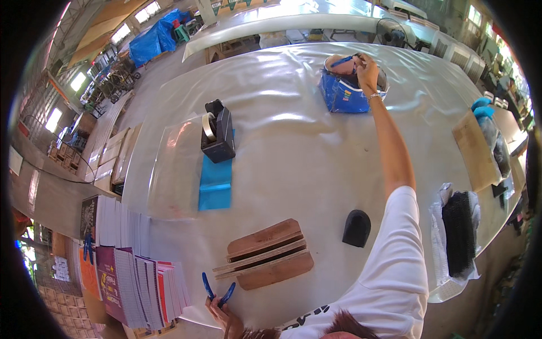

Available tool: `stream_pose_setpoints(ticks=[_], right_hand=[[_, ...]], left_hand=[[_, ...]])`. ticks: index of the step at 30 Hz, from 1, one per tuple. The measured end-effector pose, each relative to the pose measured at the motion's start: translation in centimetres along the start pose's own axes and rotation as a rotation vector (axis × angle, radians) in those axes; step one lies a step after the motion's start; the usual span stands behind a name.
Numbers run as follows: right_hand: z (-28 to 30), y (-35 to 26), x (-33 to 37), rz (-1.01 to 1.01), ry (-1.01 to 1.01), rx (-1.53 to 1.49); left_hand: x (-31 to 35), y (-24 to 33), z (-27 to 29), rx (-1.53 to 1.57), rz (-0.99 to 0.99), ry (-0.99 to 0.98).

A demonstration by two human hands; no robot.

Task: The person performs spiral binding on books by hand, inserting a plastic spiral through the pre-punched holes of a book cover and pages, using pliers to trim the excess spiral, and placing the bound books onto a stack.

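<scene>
My right arm stretches far across the table, and my right hand [367, 74] is at the open top of a blue container [344, 97]. Its fingers are closed on a slim blue thing [342, 60] with a dark end, whose kind I cannot make out. A pinkish rounded piece [340, 68] shows inside the rim. Low at the near left, my left hand [222, 314] is closed around a tool with two blue curved handles [219, 290] that look like plier handles; its other end is hidden. Beside it lies a brown wooden piece [275, 279] with slots between its boards.
A black tape dispenser [219, 144] stands on a blue sheet [215, 189], beside clear plastic [172, 175]. Books [121, 277] are stacked at the left edge. A black rounded piece [356, 228] lies near my right sleeve; bagged black mesh [459, 233] and cardboard [473, 150] sit at right.
</scene>
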State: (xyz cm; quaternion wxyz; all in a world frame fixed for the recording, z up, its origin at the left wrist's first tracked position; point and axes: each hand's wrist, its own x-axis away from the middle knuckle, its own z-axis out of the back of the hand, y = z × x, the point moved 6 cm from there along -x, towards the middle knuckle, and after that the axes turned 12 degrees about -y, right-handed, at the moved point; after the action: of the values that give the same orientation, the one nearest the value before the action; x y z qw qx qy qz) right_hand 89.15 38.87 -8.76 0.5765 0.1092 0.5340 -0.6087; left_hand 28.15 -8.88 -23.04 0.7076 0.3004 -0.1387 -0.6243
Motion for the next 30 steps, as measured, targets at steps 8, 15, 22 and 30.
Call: stream_pose_setpoints(ticks=[8, 15, 22, 30], right_hand=[[6.3, -15.8, 1.0, 0.014, -0.219, -0.505], [7.9, -27.9, 4.8, 0.076, -0.505, -0.635], [8.0, -29.9, 3.0, 0.137, -0.456, -0.315], [4.5, -13.0, -2.8, 0.171, -0.135, 0.290]], left_hand=[[-0.1, 1.4, 1.1, 0.089, 0.025, -0.089], [0.0, 1.6, 1.5, 0.183, -0.069, -0.075], [0.1, 1.3, 1.8, 0.260, -0.099, -0.054], [-0.5, 1.5, 1.6, 0.210, -0.032, -0.018]])
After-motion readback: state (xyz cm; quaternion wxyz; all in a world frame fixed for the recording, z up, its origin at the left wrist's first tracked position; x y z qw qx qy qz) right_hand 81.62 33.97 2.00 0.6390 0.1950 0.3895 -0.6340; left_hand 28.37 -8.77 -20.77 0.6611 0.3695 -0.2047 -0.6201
